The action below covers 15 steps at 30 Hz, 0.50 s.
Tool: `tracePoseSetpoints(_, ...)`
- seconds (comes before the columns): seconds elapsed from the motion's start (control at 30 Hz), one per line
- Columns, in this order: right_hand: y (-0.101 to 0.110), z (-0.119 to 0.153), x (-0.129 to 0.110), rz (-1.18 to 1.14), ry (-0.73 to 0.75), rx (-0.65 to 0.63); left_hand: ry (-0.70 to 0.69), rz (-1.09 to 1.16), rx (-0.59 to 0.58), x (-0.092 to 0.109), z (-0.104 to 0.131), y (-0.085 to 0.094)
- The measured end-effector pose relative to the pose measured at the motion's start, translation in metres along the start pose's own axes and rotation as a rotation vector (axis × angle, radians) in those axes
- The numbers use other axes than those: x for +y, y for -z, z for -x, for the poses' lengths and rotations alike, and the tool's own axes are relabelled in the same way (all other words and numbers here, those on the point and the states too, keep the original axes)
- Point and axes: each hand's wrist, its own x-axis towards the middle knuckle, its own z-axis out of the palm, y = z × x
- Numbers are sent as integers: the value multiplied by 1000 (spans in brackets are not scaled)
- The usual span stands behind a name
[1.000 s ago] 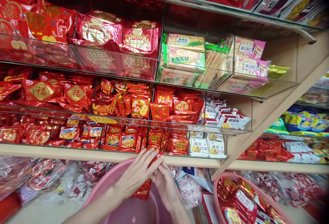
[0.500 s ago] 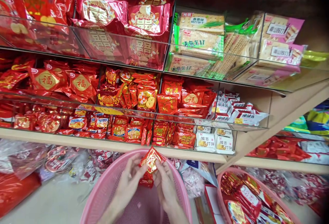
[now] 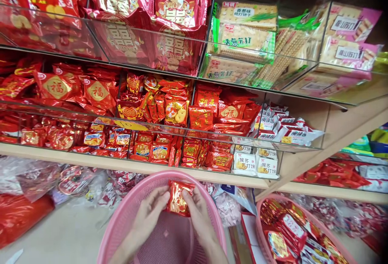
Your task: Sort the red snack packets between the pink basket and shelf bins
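Between my two hands is a small red and gold foil snack packet [image 3: 178,200], held over a pink plastic basket [image 3: 113,219]. My left hand [image 3: 151,207] pinches its left side, thumb toward me. On the right side, my right hand [image 3: 195,205] grips it with the thumb on the front face. Both hands are closed on it, and the fingers behind the packet are partly hidden. A tiny pale scrap lies on the basket's bottom.
Shelves with clear-fronted bins of red packets [image 3: 98,92], soda crackers [image 3: 247,39] and white packets [image 3: 254,165] rise ahead. A second pink basket [image 3: 259,219] full of packets stands at right. Plastic bags [image 3: 27,175] lie under the wooden shelf edge [image 3: 91,165].
The packet has turned from a corner-up tilt to nearly upright. Both hands still hold it over the basket. The whole view has shifted slightly.
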Motion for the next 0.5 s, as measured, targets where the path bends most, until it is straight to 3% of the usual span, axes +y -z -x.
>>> tracePoseSetpoints(0.13,6,3,-9,183,-44,-212,78,-144,-175,21,-5,12)
tracePoseSetpoints(0.23,10,3,-10,253,-94,-301,95,-152,-274,23,-5,14)
tracePoseSetpoints(0.37,12,2,-8,240,-87,-276,98,-4,-224,15,0,11)
tracePoseSetpoints(0.5,9,1,-7,185,-98,-128,121,259,-67,11,2,10)
